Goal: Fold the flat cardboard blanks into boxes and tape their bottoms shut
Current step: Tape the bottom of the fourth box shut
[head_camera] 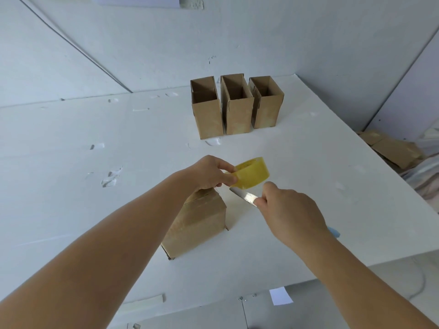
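left hand: we've got our fingers pinched on the yellow tape roll, center frame
right hand: wrapped tight round a knife, blade right under the roll
box in progress: lying on the white table, just below our left hand
finished boxes: three upright, open-topped, upper middle
spare blanks: piled far right, off the table

White table, three open boxes, one closed box, tape scraps
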